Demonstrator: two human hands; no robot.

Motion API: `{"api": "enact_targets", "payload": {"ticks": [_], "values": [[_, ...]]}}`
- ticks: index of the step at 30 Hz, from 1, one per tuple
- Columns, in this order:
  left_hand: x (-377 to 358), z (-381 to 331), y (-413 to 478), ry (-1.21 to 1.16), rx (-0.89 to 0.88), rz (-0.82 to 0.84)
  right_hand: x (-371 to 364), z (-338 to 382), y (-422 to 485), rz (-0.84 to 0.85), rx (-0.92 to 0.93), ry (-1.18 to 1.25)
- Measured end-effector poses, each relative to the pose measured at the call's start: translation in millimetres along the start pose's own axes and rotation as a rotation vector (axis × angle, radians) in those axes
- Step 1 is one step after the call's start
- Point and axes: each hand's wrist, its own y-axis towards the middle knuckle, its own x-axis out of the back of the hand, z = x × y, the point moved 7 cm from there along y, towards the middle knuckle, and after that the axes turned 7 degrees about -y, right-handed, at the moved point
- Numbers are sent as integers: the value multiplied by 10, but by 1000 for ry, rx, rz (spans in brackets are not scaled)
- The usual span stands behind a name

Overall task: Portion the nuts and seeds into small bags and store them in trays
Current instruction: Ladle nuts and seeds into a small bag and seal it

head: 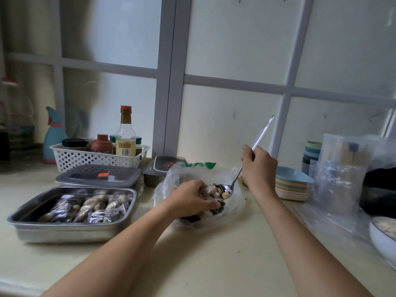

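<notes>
Right hand grip: the right hand (258, 168) closes its fingers and thumb around the handle of a long metal spoon (262, 133), holding it about midway along.
Spoon look: thin, shiny steel, with an oval bowl holding pale nuts and dark seeds (222, 193).
Spoon axis: the long axis is tilted, with the handle end up and to the right and the bowl down and to the left.
Spoon relative to grip: the bowl lies below and left of the right hand, and the rest of the handle sticks out above it.
Left hand grip: the left hand (192, 198) curls its fingers around a small clear bag (208, 190), whose mouth meets the spoon bowl. The fingers hide most of the bag.
Beneath both hands: a large crumpled plastic bag (171, 179) lies open on the counter (203, 254), with dark seeds showing inside.
Left of it: an open steel tray (64, 234) holds rows of filled small bags (85, 207).
Behind the tray: a lidded tray (96, 175) with a grey lid, and a smaller lidded container (158, 168) just beside the large bag.
Further back: a white perforated basket (96, 160) holds jars and a sauce bottle (125, 133).
Right side: a stack of pastel plates (291, 187), stacked cups (310, 155) and clear plastic bags (342, 179).
</notes>
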Motion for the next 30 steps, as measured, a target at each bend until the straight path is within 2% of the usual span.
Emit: {"api": "enact_targets", "payload": {"ticks": [11, 30], "values": [[8, 37, 9, -79, 39, -104, 69, 613, -228, -123, 489, 64], [29, 102, 31, -345, 83, -156, 201, 753, -366, -311, 673, 97]]}}
